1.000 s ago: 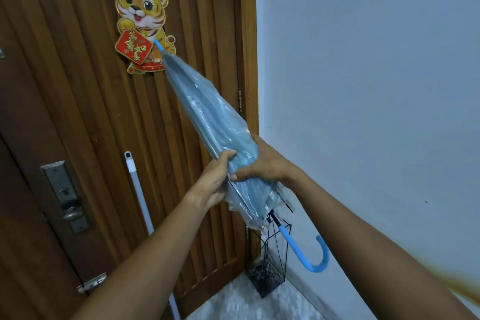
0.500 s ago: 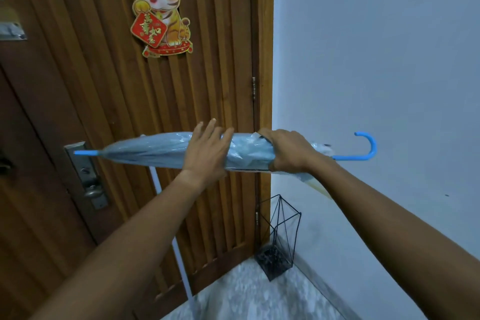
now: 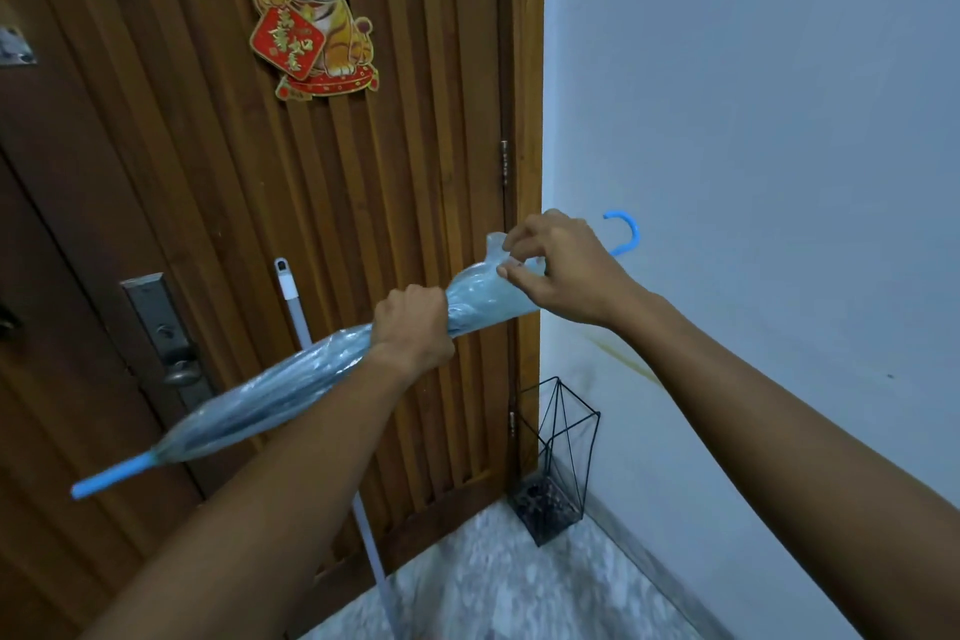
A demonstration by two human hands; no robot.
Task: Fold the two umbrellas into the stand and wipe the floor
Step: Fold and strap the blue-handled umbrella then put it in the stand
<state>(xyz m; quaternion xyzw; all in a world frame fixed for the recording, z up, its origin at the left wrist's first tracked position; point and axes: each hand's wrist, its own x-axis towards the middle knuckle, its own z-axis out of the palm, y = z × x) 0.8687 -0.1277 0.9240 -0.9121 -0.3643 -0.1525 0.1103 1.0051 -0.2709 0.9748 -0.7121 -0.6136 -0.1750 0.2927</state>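
Note:
I hold a closed clear-blue umbrella (image 3: pixel 270 392) slanted across the door, its blue tip low at the left and its blue hook handle (image 3: pixel 626 231) up at the right. My left hand (image 3: pixel 413 325) is wrapped around the folded canopy near its middle. My right hand (image 3: pixel 558 265) pinches the loose plastic canopy edge near the handle end. The black wire umbrella stand (image 3: pixel 558 457) sits on the floor in the corner below, holding no umbrella. A second umbrella is not in view.
A wooden slatted door (image 3: pixel 234 203) with a tiger sticker (image 3: pixel 311 5) and metal lock plate (image 3: pixel 161 327) fills the left. A white mop handle (image 3: pixel 296 307) leans on the door. The pale wall (image 3: pixel 753 120) is to the right, speckled floor (image 3: pixel 519 582) below.
The umbrella swung from tip-up to level and now tip-down at the left. My left hand closed around the canopy; my right hand shifted to pinch the canopy edge.

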